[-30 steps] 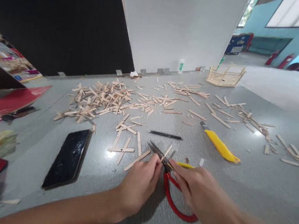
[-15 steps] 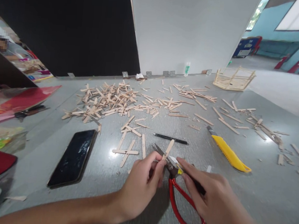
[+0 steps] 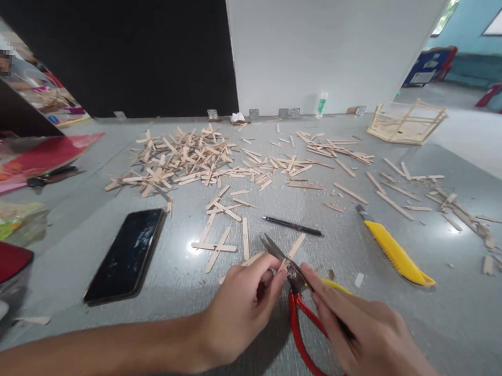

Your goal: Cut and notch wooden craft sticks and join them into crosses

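Note:
My left hand (image 3: pixel 239 309) pinches the lower end of a small wooden stick (image 3: pixel 296 246), whose other end points up and away. Beside my left fingertips are the dark blades of red-handled scissors (image 3: pixel 297 342). My right hand (image 3: pixel 361 330) is closed on a slim dark-and-yellow tool, largely hidden by the fingers, above the scissors. Its fingertips are close to the stick. Crossed wooden sticks (image 3: pixel 214 248) lie left of a single stick (image 3: pixel 246 238). A black pen (image 3: pixel 292 226) rests beyond my hands.
A phone (image 3: pixel 126 256) lies at left. Farther back is a pile of sticks (image 3: pixel 188 154). A yellow cutter (image 3: pixel 396 251) lies at right, with scattered sticks beyond. A stick frame (image 3: pixel 406 128) and a small bottle (image 3: pixel 322 105) stand near the white panel (image 3: pixel 327 43).
The view has shifted slightly. The stick in my left hand leans more to the right. More yellow shows behind my right fingers, and another stick shows behind my left hand.

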A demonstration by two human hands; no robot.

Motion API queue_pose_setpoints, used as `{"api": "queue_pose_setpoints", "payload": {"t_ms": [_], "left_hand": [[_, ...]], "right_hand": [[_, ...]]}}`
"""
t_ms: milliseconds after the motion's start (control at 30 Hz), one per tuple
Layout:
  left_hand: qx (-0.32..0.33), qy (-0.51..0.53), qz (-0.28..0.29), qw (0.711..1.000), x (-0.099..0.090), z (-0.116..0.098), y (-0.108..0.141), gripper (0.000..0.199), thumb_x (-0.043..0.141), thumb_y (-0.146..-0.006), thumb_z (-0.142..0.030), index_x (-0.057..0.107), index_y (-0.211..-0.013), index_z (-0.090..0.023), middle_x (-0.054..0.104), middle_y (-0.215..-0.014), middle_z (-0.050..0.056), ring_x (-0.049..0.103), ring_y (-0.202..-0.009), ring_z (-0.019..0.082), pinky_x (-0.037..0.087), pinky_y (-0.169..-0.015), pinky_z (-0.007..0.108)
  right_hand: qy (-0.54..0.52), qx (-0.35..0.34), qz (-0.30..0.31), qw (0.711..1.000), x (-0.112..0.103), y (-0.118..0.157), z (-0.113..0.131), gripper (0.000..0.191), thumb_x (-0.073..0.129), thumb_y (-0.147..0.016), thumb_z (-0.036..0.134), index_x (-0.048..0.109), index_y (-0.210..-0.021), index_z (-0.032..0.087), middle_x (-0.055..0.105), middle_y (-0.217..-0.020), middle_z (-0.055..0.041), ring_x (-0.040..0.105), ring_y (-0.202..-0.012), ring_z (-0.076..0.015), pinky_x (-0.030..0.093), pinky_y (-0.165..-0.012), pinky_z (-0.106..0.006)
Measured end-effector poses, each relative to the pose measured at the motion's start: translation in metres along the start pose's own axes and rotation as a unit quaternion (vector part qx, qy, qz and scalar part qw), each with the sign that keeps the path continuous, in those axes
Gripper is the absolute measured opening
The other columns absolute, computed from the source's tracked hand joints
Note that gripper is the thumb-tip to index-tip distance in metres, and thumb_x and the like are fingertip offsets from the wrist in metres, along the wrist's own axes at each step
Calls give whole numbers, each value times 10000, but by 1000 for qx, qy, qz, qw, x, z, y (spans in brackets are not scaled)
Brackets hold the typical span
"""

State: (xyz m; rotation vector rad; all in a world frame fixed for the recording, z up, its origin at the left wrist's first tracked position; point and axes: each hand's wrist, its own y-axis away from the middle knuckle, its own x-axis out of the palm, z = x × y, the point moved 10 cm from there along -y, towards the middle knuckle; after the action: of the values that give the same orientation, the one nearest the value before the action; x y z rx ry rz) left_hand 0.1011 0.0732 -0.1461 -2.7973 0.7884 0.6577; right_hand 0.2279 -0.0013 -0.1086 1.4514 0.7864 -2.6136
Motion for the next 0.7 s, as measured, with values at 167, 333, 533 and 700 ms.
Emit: {"api": "queue_pose_setpoints", "payload": {"t_ms": [167, 333, 533, 700], "left_hand": [[7, -168, 36, 985, 9, 8, 2, 252, 373, -1094, -292, 503, -887, -231, 514, -623, -59, 416, -510, 131, 312, -550, 255], [20, -271, 77, 959, 18, 17, 2, 214, 348, -1072, -246, 495, -917, -236, 620, -651, 0, 569, -533, 206, 294, -557, 305], [25, -296, 100, 950, 22, 14, -1, 222, 341, -1077, -219, 491, -915, -235, 698, -721, 45, 693, -615, 247, 349, -565, 306], [14, -309, 102, 945, 22, 12, -2, 211, 357, -1080, -198, 497, -925, -229, 708, -710, 48, 706, -604, 250, 353, -551, 306]], "right_hand": [[86, -40, 21, 995, 6, -1, 6, 500, 353, -1013, 7, 529, -1480, 34, 809, -920, -90, 757, -642, -176, 571, -513, -265], [153, -51, 43, 986, 10, -6, 14, 580, 342, -842, -68, 654, -1329, -25, 759, -708, -69, 618, -404, -153, 413, -368, -276], [189, -27, 83, 978, 24, -9, 5, 609, 448, -709, -16, 745, -1241, -2, 641, -507, -18, 508, -330, -156, 265, -393, -311], [94, 75, 147, 982, 34, -10, -16, 472, 440, -920, 76, 757, -1270, 88, 672, -577, -45, 508, -428, -168, 312, -456, -298]]}}
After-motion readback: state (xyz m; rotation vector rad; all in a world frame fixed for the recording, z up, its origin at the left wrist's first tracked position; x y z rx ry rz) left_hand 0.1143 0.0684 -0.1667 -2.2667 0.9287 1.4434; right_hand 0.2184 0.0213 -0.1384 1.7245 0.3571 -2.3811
